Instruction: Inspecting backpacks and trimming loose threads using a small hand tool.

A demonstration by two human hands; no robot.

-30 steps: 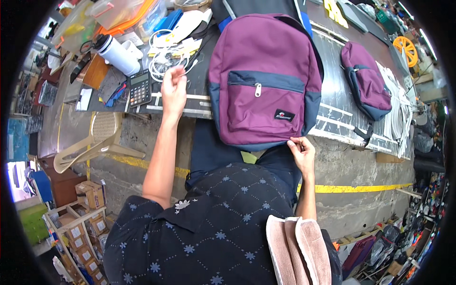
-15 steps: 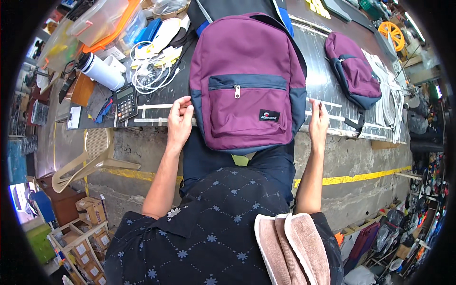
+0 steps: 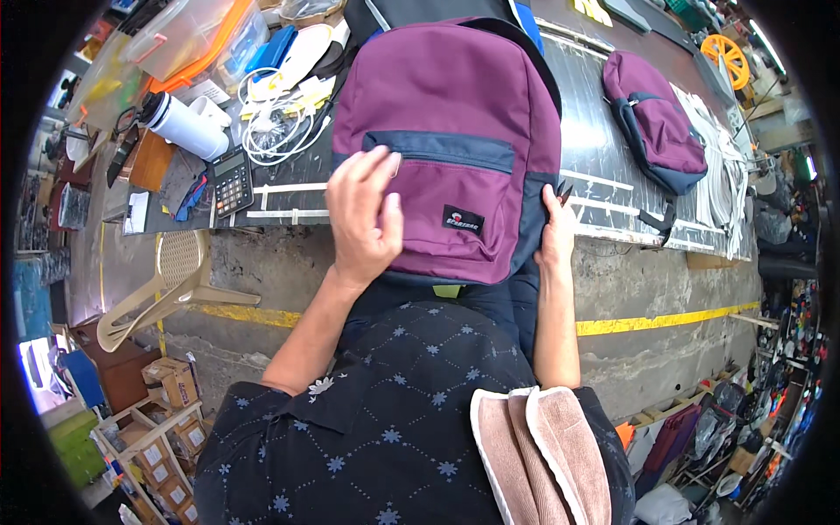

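Note:
A maroon backpack (image 3: 437, 83) with navy trim rests upright in front of me, its base over my lap at the table's edge. My left hand (image 3: 363, 219) is in front of its lower left side, fingers loosely bent and thumb apart. Its fingertips are beside the metal zipper pull (image 3: 396, 164) of the front pocket (image 3: 437, 197); whether they touch it I cannot tell. At the backpack's right side, my right hand (image 3: 556, 229) has its thumb against the navy side panel. A small dark pointed tool (image 3: 565, 194), apparently thread snips, juts from its fingers, mostly hidden.
A smaller maroon bag (image 3: 652, 122) lies on the table to the right, beside a bundle of white strips (image 3: 722, 179). On the left are a calculator (image 3: 233, 184), a white bottle (image 3: 185, 127) and a coiled white cable (image 3: 276, 131). A beige plastic chair (image 3: 175, 280) stands at lower left.
My left hand has moved from the backpack's left edge across its front to the pocket zipper. My right hand has come in against the right side, and the backpack has turned and tilted slightly.

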